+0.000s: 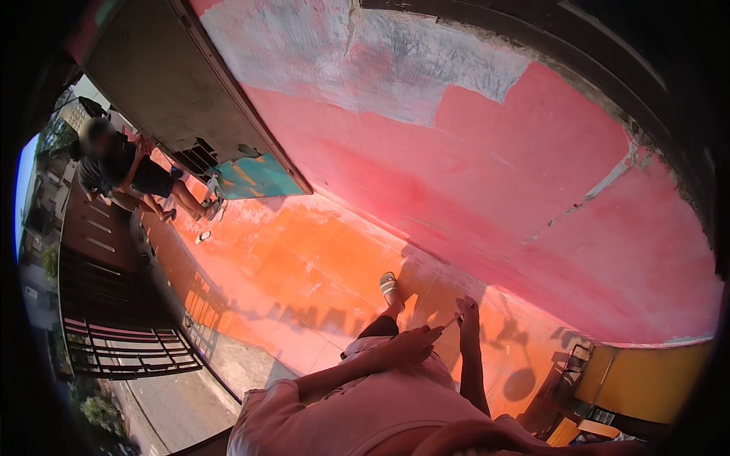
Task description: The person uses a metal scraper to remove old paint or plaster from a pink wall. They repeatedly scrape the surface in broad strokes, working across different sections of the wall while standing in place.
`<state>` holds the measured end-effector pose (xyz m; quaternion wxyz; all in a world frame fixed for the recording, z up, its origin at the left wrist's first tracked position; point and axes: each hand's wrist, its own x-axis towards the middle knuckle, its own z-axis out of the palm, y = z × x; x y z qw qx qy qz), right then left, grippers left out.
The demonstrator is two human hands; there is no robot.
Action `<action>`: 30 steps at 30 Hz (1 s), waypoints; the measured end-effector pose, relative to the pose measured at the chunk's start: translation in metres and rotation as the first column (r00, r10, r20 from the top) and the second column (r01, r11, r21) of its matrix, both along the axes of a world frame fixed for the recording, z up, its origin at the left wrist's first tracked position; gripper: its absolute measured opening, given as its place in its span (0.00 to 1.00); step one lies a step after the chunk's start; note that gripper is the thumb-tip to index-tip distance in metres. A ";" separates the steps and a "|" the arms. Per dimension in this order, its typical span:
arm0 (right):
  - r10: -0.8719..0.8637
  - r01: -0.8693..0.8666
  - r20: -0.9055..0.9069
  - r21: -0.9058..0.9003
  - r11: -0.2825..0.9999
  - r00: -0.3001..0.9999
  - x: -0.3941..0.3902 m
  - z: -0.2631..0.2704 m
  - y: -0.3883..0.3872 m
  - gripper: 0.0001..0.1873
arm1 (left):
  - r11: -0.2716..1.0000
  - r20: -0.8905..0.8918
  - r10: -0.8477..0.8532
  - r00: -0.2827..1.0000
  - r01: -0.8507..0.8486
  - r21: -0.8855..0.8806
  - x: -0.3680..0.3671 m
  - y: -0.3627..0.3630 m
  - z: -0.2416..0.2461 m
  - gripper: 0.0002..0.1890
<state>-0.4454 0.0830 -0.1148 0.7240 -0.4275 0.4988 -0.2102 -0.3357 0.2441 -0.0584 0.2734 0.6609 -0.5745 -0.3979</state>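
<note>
My left hand is in front of my waist, its fingers around a thin, stick-like thing. The far end of this thing reaches the fingers of my right hand, which is raised just beyond. Shade hides whether those fingers pinch it or only touch it. Below both hands, one foot in a strapped sandal stands on the orange tiled floor. A pink wall with a grey-white scraped or primed patch rises in front of me.
At the left two people stand near a grey-brown door panel with a turquoise lower part. A loose sandal lies on the floor. A dark metal gate borders the road. Yellow furniture stands at lower right.
</note>
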 end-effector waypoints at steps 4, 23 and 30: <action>-0.072 0.074 0.091 -0.023 0.997 0.993 -0.034 -0.021 0.011 0.20 | 0.963 -0.040 0.005 0.999 -0.015 -0.268 -0.014 0.008 -0.041 0.26; -0.055 0.077 0.065 -0.958 0.276 0.996 0.125 0.065 -0.023 0.29 | 0.849 -0.350 0.312 0.883 -0.425 -0.315 0.124 -0.018 0.011 0.27; 0.074 0.235 0.224 -0.902 -0.361 0.972 0.350 0.088 -0.049 0.37 | 0.732 -0.268 0.324 0.907 -0.420 -0.537 0.299 -0.028 0.078 0.30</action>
